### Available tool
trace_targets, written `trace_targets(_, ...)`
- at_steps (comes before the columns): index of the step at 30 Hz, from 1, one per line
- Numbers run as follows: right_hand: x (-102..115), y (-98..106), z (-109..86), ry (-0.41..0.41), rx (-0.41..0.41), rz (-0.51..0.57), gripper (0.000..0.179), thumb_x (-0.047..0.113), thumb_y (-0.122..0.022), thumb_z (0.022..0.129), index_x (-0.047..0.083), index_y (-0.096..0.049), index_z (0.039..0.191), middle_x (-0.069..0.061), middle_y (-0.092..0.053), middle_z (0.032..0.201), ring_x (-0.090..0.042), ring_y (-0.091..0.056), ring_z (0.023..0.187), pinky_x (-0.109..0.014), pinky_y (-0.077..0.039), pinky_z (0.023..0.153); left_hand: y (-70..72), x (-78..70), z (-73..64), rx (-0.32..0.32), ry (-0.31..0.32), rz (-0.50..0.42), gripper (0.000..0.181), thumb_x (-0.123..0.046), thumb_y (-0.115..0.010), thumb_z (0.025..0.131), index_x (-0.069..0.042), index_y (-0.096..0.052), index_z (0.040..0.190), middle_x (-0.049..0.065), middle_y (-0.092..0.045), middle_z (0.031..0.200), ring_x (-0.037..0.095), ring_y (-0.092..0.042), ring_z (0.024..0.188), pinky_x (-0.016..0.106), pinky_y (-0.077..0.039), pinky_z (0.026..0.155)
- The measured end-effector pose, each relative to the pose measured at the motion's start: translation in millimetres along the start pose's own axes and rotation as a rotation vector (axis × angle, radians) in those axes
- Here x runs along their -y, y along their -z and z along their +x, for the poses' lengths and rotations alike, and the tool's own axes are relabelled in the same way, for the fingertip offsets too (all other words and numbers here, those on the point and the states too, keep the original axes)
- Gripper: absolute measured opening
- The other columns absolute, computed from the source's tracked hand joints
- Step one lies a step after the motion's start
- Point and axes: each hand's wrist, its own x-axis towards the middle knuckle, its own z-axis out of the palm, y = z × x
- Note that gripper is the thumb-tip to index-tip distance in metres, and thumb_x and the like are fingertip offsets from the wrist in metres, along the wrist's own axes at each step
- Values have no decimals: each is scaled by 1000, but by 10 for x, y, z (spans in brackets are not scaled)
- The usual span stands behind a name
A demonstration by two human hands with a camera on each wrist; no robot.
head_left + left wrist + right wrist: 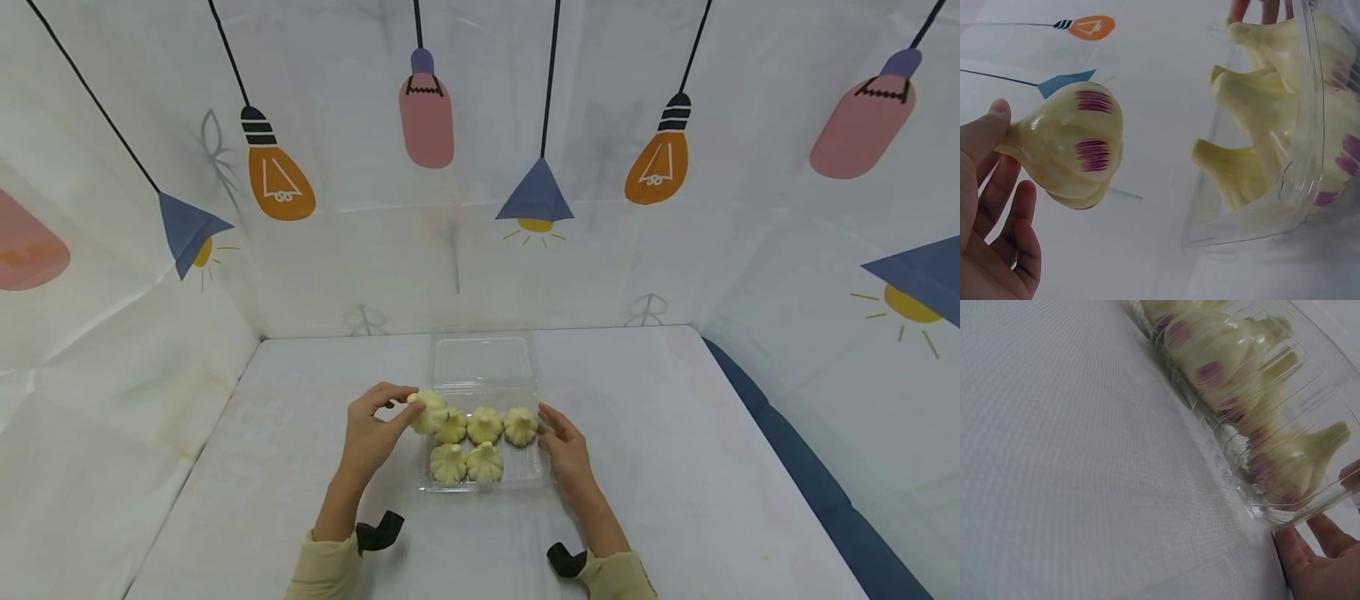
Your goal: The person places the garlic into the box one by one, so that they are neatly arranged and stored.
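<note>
My left hand (369, 433) pinches a garlic bulb (428, 412) by its stem, thumb against fingers. In the left wrist view this pale, glossy bulb (1075, 147) has purple streaks and hangs apart from the box. The clear plastic box (525, 477) lies on the table, its lid (482, 360) folded back. Inside are several garlic bulbs, three in the back row and two in front at the left and middle. My right hand (568, 454) holds the box's right side; in the right wrist view its fingers (1329, 536) are at the corner, partly cut off.
A white cloth covers the table (675, 467). White sheeting printed with lamps (536, 196) hangs behind and on both sides. Black straps (380, 531) stick out from both sleeve cuffs. Something dark blue (795, 450) runs along the table's right edge.
</note>
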Motion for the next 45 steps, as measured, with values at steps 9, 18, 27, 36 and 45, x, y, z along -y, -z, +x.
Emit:
trace_targets(9, -63, 13, 36, 1, 8, 6, 55, -7, -48, 91, 7, -45, 144, -18, -37, 150, -35, -39, 134, -48, -31, 107, -125, 71, -63, 37, 7, 11, 21, -2, -81, 76, -5, -74, 96, 5, -69, 87, 20, -59, 84, 24, -44, 75)
trace_targets(18, 43, 15, -21, 7, 25, 14, 54, -9, -47, 91, 3, -45, 143, -20, -37, 149, -36, -39, 134, -48, -31, 106, -233, 22, -89, 82, -58, -27, 21, -10, -81, 79, -13, -75, 99, -3, -68, 89, 14, -61, 85, 27, -45, 74)
trace_targets(27, -119, 24, 59, 29, 5, -3, 55, -6, -48, 91, 8, -47, 143, -16, -40, 149, -34, -41, 133, -47, -31, 106, -403, -19, -111, 124, -61, -102, 21, -8, -81, 79, -14, -75, 98, -3, -68, 88, 14, -61, 83, 36, -46, 72)
trace_targets(36, -133, 24, 69, 36, -8, -8, 56, -7, -49, 88, 8, -49, 141, -15, -43, 147, -34, -44, 130, -46, -35, 103, -499, -296, -111, 128, -110, -142, 20, 8, -79, 74, 2, -72, 92, 10, -68, 83, 22, -60, 76, 30, -45, 69)
trace_targets(45, -127, 29, 73, 33, -15, -2, 55, -7, -49, 88, 9, -50, 141, -15, -43, 146, -33, -44, 130, -45, -35, 103, -714, -23, -196, 165, -87, -191, 20, -6, -81, 78, -9, -74, 97, 0, -69, 89, 15, -60, 80, 40, -49, 69)
